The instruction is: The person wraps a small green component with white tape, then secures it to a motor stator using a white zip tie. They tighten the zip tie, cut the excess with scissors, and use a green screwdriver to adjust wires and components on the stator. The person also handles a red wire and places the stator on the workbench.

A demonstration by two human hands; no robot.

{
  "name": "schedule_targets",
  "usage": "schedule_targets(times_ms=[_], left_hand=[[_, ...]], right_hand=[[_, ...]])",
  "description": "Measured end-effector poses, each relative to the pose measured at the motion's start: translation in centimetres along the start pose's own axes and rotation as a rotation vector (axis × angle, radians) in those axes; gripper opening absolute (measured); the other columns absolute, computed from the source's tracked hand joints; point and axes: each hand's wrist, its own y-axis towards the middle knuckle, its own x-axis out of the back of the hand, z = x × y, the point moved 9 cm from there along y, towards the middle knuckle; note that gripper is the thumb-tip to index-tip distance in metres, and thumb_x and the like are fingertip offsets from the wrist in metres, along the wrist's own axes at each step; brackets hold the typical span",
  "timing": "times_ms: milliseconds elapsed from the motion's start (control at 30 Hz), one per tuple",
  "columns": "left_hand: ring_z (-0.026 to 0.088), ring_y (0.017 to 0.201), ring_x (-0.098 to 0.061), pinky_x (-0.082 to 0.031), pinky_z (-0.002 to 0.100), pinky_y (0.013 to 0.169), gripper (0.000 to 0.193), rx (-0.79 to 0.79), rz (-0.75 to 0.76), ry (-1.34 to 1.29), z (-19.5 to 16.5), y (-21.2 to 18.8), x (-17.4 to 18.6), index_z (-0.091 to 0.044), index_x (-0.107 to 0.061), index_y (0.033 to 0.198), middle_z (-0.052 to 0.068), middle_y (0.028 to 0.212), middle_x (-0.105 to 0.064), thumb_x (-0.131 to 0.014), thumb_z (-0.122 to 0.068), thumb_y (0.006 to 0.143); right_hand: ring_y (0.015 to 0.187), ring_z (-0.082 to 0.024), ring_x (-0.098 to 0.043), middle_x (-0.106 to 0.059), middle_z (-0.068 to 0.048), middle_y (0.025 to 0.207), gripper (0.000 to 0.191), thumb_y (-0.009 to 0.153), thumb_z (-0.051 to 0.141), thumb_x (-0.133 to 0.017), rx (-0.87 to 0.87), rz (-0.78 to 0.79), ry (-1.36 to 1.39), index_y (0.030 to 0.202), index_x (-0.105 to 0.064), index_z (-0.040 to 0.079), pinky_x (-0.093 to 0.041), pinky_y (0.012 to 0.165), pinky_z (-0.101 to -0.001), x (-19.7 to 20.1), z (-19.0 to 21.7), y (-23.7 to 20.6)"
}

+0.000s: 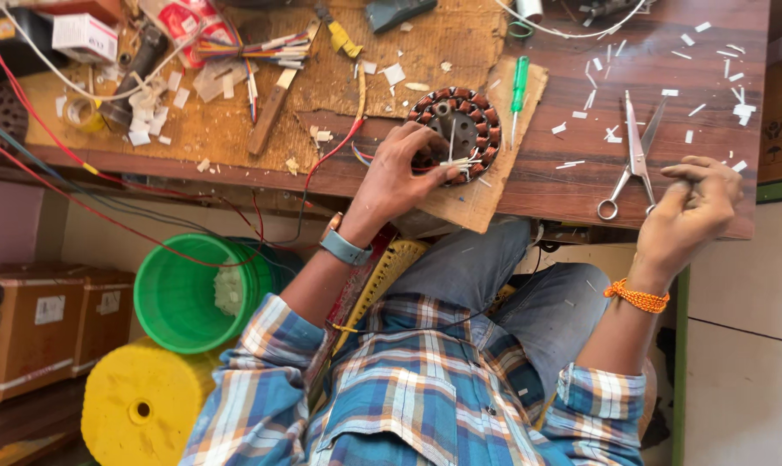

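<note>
A round motor stator with copper windings lies on a piece of cardboard at the wooden bench's front edge. My left hand rests on its near side, fingers pinching thin white strips that stick out of the winding slots. My right hand hovers over the bench's right edge, its fingertips pinched together; whether it holds a small white strip I cannot tell. Steel scissors lie open just left of that hand.
A green-handled screwdriver lies beside the stator. White paper offcuts litter the bench. Red wires, a wooden-handled tool and boxes crowd the left. Below stand a green bucket, a yellow spool and cartons.
</note>
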Motion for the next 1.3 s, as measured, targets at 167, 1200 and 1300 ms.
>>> schedule_targets(times_ms=[167, 1200, 1300], left_hand=[[0.026, 0.099, -0.057, -0.042, 0.043, 0.083, 0.028, 0.082, -0.112, 0.227, -2.0, 0.1, -0.6, -0.02, -0.08, 0.092, 0.001, 0.096, -0.066, -0.089, -0.034, 0.07], [0.024, 0.105, -0.063, -0.05, 0.037, 0.095, 0.02, 0.076, -0.121, -0.049, -1.6, -1.1, 1.6, -0.009, -0.078, 0.106, 0.007, 0.11, -0.071, -0.078, -0.02, 0.09], [0.026, 0.104, -0.058, -0.048, 0.038, 0.095, 0.023, 0.102, -0.146, 0.004, -1.3, -1.3, 0.4, -0.009, -0.078, 0.107, 0.008, 0.112, -0.068, -0.081, -0.021, 0.087]], right_hand=[[0.107, -0.021, -0.062, -0.063, -0.008, 0.119, 0.017, 0.108, 0.01, -0.07, -0.25, 0.1, -0.111, 0.123, -0.066, 0.004, -0.052, 0.094, -0.0359, -1.0, -2.5, -0.4], [0.105, -0.022, -0.07, -0.069, -0.014, 0.119, 0.036, 0.1, 0.016, -0.054, -0.878, 0.987, 0.944, 0.131, -0.06, -0.003, -0.063, 0.087, -0.0424, -12.5, 9.6, -16.4], [0.101, -0.02, -0.069, -0.069, -0.013, 0.118, 0.036, 0.103, 0.016, -0.052, -0.844, 0.967, 0.982, 0.132, -0.058, -0.006, -0.064, 0.084, -0.0424, -14.0, 10.5, -15.9]])
